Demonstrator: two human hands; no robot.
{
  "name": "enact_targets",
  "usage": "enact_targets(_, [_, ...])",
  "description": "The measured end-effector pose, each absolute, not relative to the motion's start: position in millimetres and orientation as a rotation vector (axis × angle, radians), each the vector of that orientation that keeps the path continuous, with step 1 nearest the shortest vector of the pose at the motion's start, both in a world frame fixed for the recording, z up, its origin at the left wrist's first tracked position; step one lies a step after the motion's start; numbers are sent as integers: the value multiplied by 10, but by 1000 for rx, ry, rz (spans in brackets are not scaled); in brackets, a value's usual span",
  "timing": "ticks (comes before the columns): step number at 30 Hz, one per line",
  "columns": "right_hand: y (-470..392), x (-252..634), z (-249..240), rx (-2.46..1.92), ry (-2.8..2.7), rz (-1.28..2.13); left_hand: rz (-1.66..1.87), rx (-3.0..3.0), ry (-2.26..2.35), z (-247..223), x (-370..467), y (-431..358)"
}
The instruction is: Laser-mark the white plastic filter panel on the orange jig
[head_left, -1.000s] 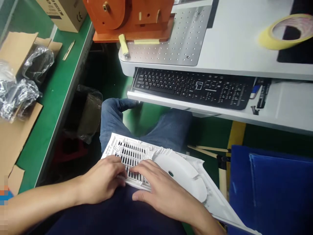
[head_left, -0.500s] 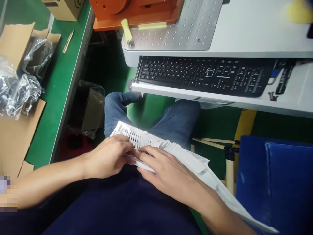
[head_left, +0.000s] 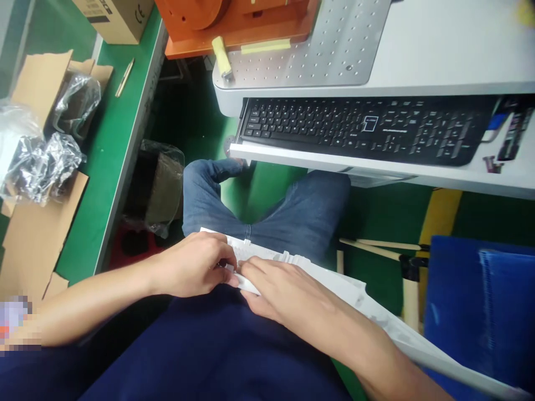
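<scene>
A long white plastic panel [head_left: 334, 281] with molded ribs lies slanted across my lap, running from the middle of the view toward the lower right. My left hand [head_left: 200, 264] is closed at the panel's near edge by its left end, fingers bent around it. Just to its right, my right hand [head_left: 273, 284] grips the same edge, with the thumb below and fingers on top. The fingertips of both hands nearly meet there. Whether a small part sits between them is hidden.
Ahead is a white desk [head_left: 426, 50] with a black keyboard [head_left: 317, 128] in its open drawer. A green table [head_left: 96, 195] with cardboard and plastic wrap stands left. On the right are a blue bin [head_left: 460, 301] and a jointed pipe frame [head_left: 411, 301].
The panel has tilted, so its ribbed face shows less. Both hands stay on its edge. The surroundings have shifted slightly in view, the right side mostly rightward.
</scene>
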State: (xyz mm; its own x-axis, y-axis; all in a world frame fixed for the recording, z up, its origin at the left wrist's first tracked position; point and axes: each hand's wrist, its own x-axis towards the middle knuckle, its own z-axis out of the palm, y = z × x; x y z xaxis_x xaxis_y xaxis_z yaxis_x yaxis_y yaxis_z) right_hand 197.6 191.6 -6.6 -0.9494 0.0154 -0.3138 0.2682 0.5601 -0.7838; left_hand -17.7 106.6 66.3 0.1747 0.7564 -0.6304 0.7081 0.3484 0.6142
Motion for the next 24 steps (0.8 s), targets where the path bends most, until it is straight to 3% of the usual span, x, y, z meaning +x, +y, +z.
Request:
enact_targets(5, [1918,1984,-105,332,2559,-1366,58,1412,1591,643,-157,1080])
enact_targets(15, [2151,1895,-192,400,2531,-1408,407,1789,1729,476,-129,973])
enact_targets(18, [2201,1892,-181,408,2510,-1432,621,1744,1765,531,-210,954])
enact_targets(24, [2195,1920,-169,426,2450,-1496,1170,1175,2386,559,-730,739])
